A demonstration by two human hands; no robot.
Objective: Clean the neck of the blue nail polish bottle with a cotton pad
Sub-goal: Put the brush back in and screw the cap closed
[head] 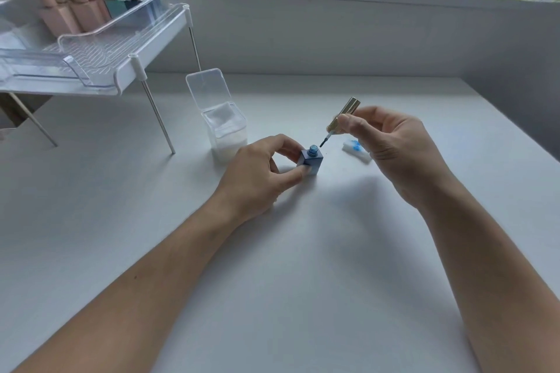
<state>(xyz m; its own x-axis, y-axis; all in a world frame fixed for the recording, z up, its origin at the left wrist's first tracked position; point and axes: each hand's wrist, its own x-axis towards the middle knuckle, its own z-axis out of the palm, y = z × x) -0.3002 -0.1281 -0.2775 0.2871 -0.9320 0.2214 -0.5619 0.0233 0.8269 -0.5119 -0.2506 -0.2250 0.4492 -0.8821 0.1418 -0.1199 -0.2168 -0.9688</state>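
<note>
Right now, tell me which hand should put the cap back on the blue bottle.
Right. The right hand pinches the gold cap, its brush tip just beside the open neck of the bottle; the left hand steadies that bottle on the table.

I have bare table [288, 297] across the lower frame, between the forearms and outside them. At centre the left hand [257, 174] holds the blue bottle [312, 160] and the right hand [391, 145] holds the brush cap [344, 118], with a narrow gap between bottle and brush. The open cotton pad box [225, 133] stands just behind the left hand. A stained pad [353, 151] lies beside the right. The rack [100, 70] on its thin legs bars the upper left.
</note>
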